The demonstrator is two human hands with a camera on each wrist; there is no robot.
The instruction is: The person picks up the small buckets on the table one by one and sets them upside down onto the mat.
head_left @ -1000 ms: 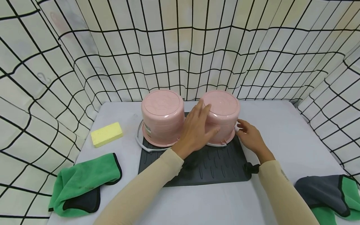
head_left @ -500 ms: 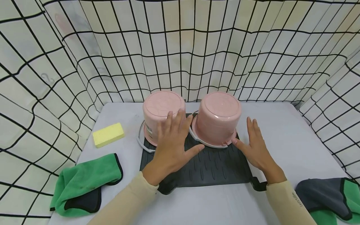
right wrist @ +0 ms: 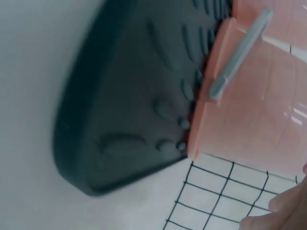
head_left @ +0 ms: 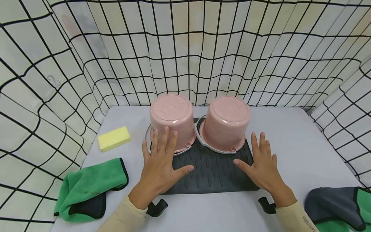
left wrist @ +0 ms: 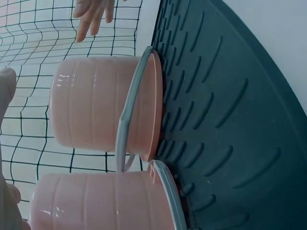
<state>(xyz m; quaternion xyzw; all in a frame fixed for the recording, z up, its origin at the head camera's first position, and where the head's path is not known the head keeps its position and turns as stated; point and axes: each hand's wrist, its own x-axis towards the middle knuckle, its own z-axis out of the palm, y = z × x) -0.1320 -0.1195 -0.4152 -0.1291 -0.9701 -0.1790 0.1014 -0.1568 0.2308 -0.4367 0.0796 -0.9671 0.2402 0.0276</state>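
Observation:
Two pink buckets stand upside down on a dark ribbed mat (head_left: 211,174). The left bucket (head_left: 172,111) and the right bucket (head_left: 229,117) each have a light grey handle lying low around the rim. My left hand (head_left: 158,167) is spread, fingers straight, in front of the left bucket and over the mat's left side; it covers part of that bucket in the head view. Palm down, my right hand (head_left: 263,164) hovers by the mat's right edge, apart from the right bucket. Neither hand holds anything. The left wrist view shows both buckets side by side.
A yellow sponge (head_left: 114,139) lies on the white table (head_left: 220,212) at the left. Nearer is a folded green and dark grey cloth (head_left: 92,185), with a similar cloth (head_left: 333,201) at the right edge. Black wire mesh (head_left: 197,58) walls the back and sides.
My left hand has left the right bucket and moved left and toward me. My right hand has drawn back from that bucket's side. Both hands have spread their fingers; the right bucket now stands still.

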